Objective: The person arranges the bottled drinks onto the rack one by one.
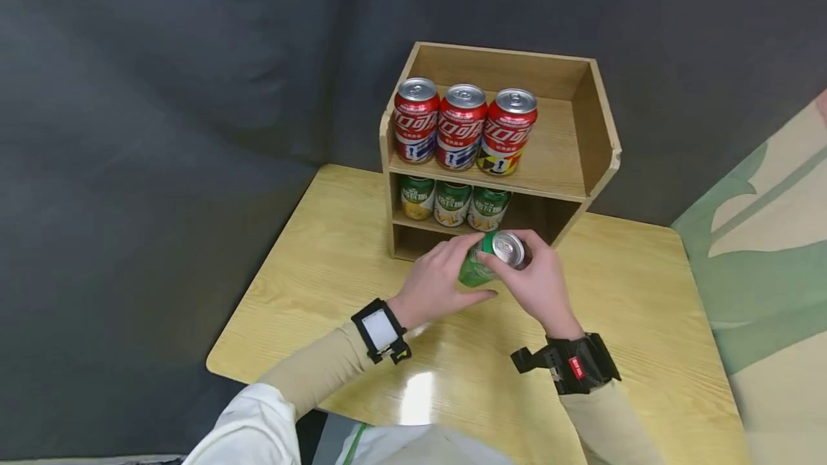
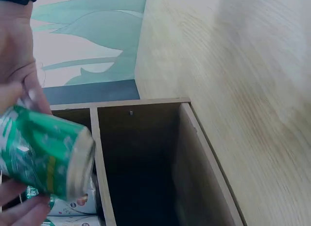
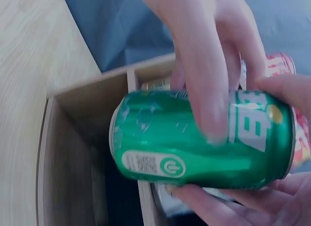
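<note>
A green soda can (image 1: pixel 477 273) with a silver top is held tilted in front of the wooden shelf (image 1: pixel 549 189), its lid turned up toward the head camera. My right hand (image 1: pixel 541 282) grips it near the lid, thumb on the near side and fingers behind. From the other side my left hand (image 1: pixel 434 280) holds it, fingers along the far left and thumb in front. White lettering and a QR code show on the can (image 3: pixel 204 158) in the right wrist view. The left wrist view has the can's end overlapping the shelf's middle level.
Three red cola cans (image 1: pixel 461 128) stand in a row on the top level, toward its left. Below them, three green-and-white cans (image 1: pixel 452 203) line the middle level. Under that lies a dark bottom compartment (image 2: pixel 146 158). The shelf stands on a light wooden table (image 1: pixel 310 257) before a dark curtain (image 1: pixel 194 92).
</note>
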`<control>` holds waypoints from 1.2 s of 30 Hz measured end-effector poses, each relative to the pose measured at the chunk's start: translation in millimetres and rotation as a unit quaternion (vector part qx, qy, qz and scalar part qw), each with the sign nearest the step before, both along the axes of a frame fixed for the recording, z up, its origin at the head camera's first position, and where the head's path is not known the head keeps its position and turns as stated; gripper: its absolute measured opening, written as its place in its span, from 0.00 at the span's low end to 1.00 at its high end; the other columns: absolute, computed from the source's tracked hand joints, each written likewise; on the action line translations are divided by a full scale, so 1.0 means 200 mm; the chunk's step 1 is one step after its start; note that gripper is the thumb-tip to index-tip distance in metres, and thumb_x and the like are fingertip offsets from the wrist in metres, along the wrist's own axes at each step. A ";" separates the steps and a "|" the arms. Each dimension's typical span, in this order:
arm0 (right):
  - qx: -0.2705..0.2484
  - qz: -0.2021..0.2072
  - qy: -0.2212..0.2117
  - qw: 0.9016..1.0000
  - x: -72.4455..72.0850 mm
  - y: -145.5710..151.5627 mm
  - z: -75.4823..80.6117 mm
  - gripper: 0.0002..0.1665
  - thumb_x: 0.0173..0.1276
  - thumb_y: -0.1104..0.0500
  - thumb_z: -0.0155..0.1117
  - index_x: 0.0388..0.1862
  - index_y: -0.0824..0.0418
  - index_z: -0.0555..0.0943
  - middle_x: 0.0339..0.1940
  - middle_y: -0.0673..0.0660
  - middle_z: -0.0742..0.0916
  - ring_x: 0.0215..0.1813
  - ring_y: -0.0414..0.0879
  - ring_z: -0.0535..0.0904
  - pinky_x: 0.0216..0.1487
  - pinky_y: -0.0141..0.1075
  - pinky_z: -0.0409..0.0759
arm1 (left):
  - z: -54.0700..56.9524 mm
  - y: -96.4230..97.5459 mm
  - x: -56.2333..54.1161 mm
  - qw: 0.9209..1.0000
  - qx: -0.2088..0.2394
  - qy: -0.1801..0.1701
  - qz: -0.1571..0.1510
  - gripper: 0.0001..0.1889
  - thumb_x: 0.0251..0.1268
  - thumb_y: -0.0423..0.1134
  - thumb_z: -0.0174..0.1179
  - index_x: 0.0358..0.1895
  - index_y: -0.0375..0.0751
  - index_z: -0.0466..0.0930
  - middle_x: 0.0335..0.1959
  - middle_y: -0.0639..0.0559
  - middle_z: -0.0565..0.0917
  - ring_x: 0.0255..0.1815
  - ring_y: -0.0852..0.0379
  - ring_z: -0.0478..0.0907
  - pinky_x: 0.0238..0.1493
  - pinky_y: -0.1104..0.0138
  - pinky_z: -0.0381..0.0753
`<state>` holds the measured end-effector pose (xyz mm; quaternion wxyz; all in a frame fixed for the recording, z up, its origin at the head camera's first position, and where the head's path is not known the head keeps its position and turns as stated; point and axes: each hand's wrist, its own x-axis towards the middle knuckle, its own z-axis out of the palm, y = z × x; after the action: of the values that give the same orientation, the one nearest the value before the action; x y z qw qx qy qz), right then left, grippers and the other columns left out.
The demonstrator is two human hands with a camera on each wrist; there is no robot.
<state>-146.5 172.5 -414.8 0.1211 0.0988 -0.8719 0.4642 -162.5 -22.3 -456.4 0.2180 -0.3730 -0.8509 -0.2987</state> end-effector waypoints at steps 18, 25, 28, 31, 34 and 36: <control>-0.080 -0.077 0.252 0.961 0.02 -0.02 0.32 0.22 0.61 0.64 0.77 0.53 0.71 0.83 0.48 0.61 0.88 0.47 0.47 0.85 0.49 0.33 0.81 | -0.07 -0.12 -0.07 0.986 0.056 -0.123 0.094 0.44 0.46 0.47 0.81 0.64 0.35 0.65 0.52 0.43 0.80 0.44 0.49 0.83 0.43 0.60 0.84; -0.087 -0.223 0.295 0.925 -0.03 0.11 0.56 0.20 0.63 0.60 0.73 0.52 0.68 0.83 0.56 0.53 0.85 0.60 0.42 0.76 0.52 0.31 0.72 | -0.25 -0.21 -0.10 0.983 0.043 -0.130 0.124 0.47 0.45 0.41 0.81 0.68 0.36 0.63 0.53 0.44 0.75 0.42 0.50 0.81 0.42 0.61 0.83; -0.048 -0.228 0.209 0.950 -0.12 0.20 0.51 0.27 0.67 0.56 0.72 0.65 0.59 0.79 0.65 0.48 0.80 0.65 0.40 0.73 0.60 0.32 0.72 | -0.32 -0.25 -0.12 0.985 0.021 -0.113 0.129 0.46 0.47 0.40 0.80 0.70 0.39 0.65 0.52 0.46 0.74 0.44 0.52 0.80 0.42 0.62 0.83; -0.019 -0.212 0.145 0.966 -0.20 0.27 0.44 0.30 0.72 0.53 0.67 0.72 0.50 0.74 0.68 0.46 0.78 0.64 0.43 0.78 0.61 0.37 0.76 | -0.36 -0.28 -0.14 0.985 -0.003 -0.101 0.137 0.43 0.48 0.40 0.81 0.68 0.40 0.69 0.53 0.46 0.76 0.48 0.51 0.81 0.44 0.61 0.83; -0.006 -0.208 0.145 0.967 -0.24 0.30 0.40 0.27 0.75 0.55 0.63 0.72 0.46 0.76 0.66 0.45 0.81 0.59 0.48 0.83 0.56 0.38 0.80 | -0.39 -0.29 -0.17 0.983 -0.017 -0.099 0.151 0.42 0.47 0.40 0.81 0.67 0.39 0.70 0.56 0.44 0.79 0.51 0.47 0.81 0.45 0.58 0.84; 0.003 -0.210 0.161 0.964 -0.25 0.31 0.40 0.25 0.76 0.58 0.61 0.70 0.47 0.77 0.64 0.44 0.82 0.57 0.48 0.84 0.54 0.35 0.80 | -0.40 -0.29 -0.18 0.982 -0.019 -0.101 0.155 0.42 0.46 0.37 0.81 0.67 0.37 0.70 0.58 0.41 0.79 0.52 0.45 0.82 0.45 0.56 0.84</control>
<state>-197.1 234.1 -334.3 0.3544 -0.0131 -0.8433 0.4038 -199.1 -79.8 -537.2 0.1672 -0.2082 -0.9218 -0.2811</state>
